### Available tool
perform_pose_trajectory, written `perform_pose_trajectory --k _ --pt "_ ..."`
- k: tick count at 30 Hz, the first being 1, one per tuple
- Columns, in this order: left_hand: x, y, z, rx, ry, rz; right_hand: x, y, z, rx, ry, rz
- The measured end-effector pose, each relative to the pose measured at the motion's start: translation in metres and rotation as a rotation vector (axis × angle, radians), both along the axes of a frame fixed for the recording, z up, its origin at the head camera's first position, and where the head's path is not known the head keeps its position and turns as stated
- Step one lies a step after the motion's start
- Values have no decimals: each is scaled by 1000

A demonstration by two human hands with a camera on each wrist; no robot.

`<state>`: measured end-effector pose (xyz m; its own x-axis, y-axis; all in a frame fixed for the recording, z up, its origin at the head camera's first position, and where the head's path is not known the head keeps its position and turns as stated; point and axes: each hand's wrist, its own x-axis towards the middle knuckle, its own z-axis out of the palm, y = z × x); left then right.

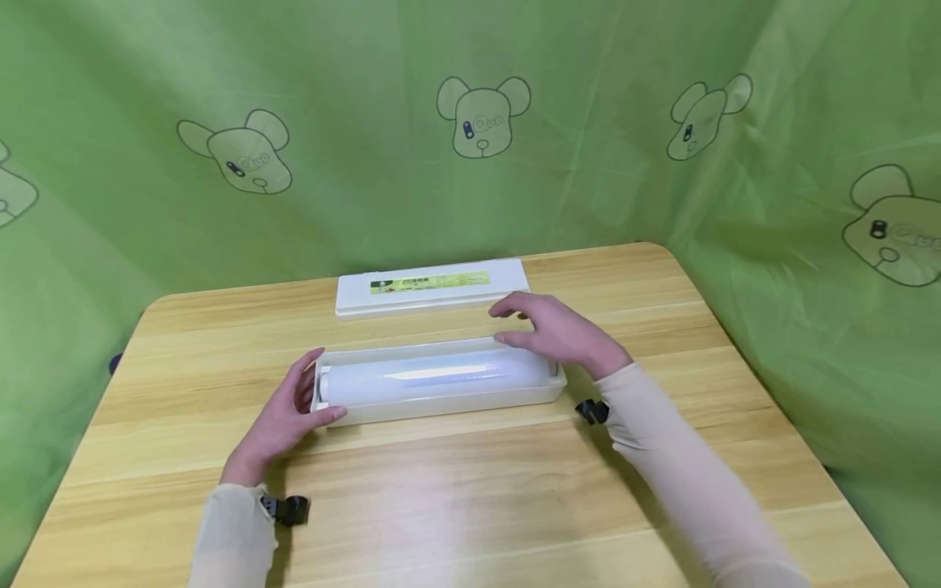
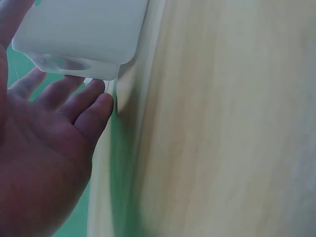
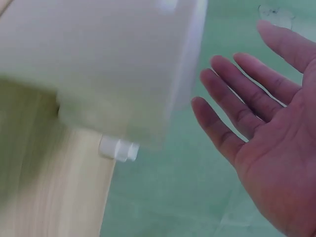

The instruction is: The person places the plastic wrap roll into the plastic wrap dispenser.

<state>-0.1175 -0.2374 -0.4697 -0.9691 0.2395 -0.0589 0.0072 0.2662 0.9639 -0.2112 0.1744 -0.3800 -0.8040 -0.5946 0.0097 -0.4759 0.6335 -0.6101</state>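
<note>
A long white cling film box lies on the table with its top off, and a shiny roll of cling film rests inside. My left hand grips the box's left end, thumb along the front side and fingers round the back corner. In the left wrist view, fingertips of that hand touch the box's end. Over the right end, my right hand hovers with fingers spread and nothing held. The right wrist view shows its palm beside the blurred box end.
Behind the box lies a white lid with a yellow-green label. The wooden table has rounded back corners. Green curtains printed with bear heads hang behind it and at both sides. Black wrist mounts sit on both sleeves.
</note>
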Motion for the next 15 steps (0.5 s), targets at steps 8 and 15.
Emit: perform_pose_trajectory --k 8,15 --pt "0 0 1 11 8 14 -22 21 -9 -94 -43 -52" --pt "1 1 1 12 -1 18 -39 29 -20 -149 -91 -99"
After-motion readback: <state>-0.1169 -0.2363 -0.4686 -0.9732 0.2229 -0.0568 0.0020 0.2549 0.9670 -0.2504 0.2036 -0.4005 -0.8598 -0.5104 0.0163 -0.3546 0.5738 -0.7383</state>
